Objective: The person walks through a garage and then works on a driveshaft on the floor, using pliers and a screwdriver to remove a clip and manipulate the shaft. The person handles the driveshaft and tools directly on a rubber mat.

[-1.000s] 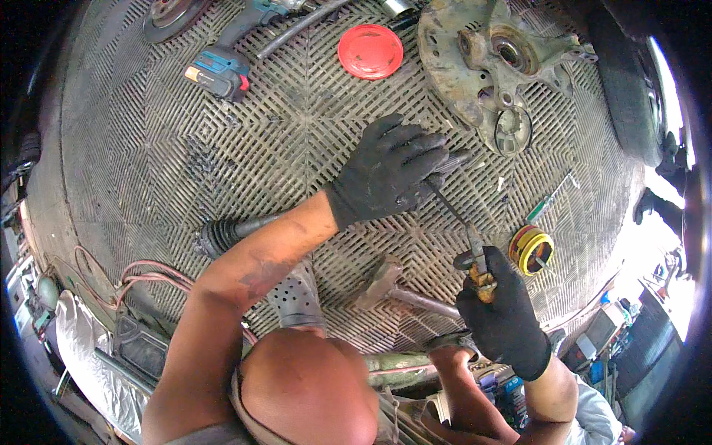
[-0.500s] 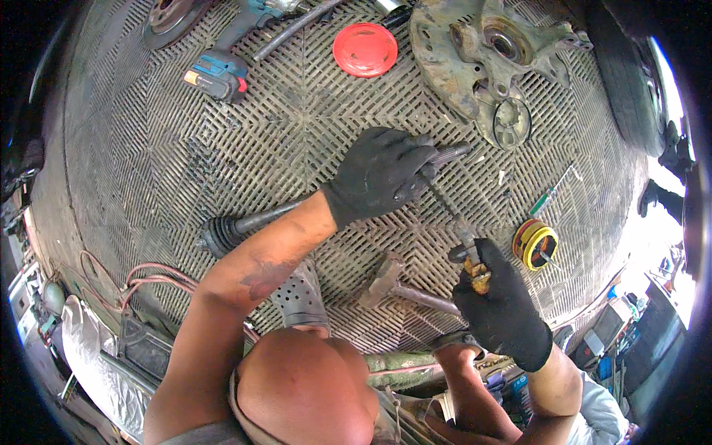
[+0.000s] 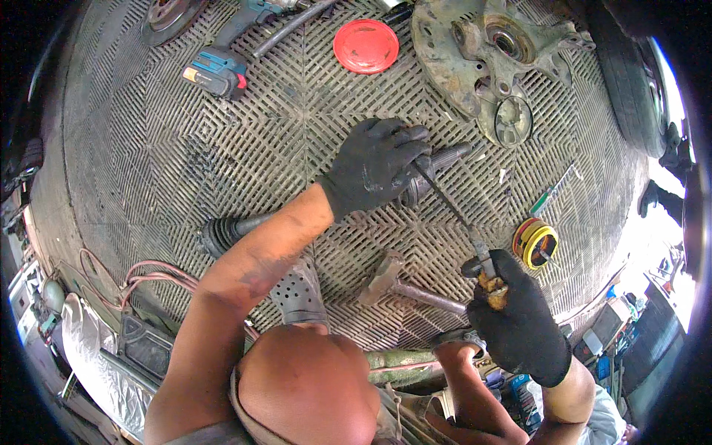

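My right hand (image 3: 515,319), in a black glove, grips a long screwdriver (image 3: 450,202) by its worn yellow handle. The thin blade slants up and left across a dark drive shaft (image 3: 449,157) to my left fingers. My gloved left hand (image 3: 377,165) is curled over that end of the shaft; whether its fingertips also pinch the blade tip is hidden. Under my left forearm the shaft runs on to a ribbed rubber boot (image 3: 222,236). A hammer (image 3: 386,280) lies below, its handle reaching toward my right hand.
A yellow-rimmed tin (image 3: 535,243) and a green-handled tool (image 3: 546,199) lie at right. Farther off are a steering knuckle with shield (image 3: 452,59), a red lid (image 3: 366,46), a cordless impact wrench (image 3: 221,68) and a tyre (image 3: 630,89). My clog-shod foot (image 3: 297,289) stands on the slatted mat.
My left hand has shifted slightly up and left, baring more of the shaft end. The right hand has drawn down and right with the screwdriver.
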Demonstrator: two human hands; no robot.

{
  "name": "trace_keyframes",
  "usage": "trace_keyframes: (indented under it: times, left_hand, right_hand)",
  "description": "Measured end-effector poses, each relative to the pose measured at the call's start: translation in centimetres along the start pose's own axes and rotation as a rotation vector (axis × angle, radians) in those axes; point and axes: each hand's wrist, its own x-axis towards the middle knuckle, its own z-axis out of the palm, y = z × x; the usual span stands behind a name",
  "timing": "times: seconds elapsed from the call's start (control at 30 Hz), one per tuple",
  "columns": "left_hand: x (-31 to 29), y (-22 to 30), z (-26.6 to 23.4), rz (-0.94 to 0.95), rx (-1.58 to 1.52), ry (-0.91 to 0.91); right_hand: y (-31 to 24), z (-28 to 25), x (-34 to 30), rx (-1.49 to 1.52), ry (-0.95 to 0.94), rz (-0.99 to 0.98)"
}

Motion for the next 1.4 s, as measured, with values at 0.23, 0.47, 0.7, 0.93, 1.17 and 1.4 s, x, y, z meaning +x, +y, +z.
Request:
trace_keyframes:
  times: [0.23, 0.47, 0.7, 0.93, 1.17, 1.4]
  left_hand:
    - [-0.6, -0.7, 1.0, 0.032, -0.022, -0.025]
    - [-0.9, 0.6, 0.8, 0.006, -0.013, -0.061]
    - [-0.9, 2.0, 1.9, -0.082, 0.002, 0.047]
    - [-2.6, 0.5, 3.1, -0.152, -0.283, 0.25]
    - [-3.7, 3.6, 2.4, -0.225, -0.183, 0.309]
    - [-4.1, 3.5, 3.6, -0.189, -0.259, 0.267]
  right_hand:
    - [-0.8, -0.7, -0.6, 0.032, -0.059, 0.111]
    - [-1.2, -1.3, -2.2, 0.171, -0.081, 0.191]
    - [-0.5, -1.4, -2.9, 0.236, -0.055, 0.225]
    - [-0.2, -0.9, -1.5, 0.266, -0.007, 0.224]
    - [-0.9, -0.3, -2.1, 0.086, -0.01, 0.043]
    - [-1.4, 0.2, -2.1, -0.257, -0.112, -0.143]
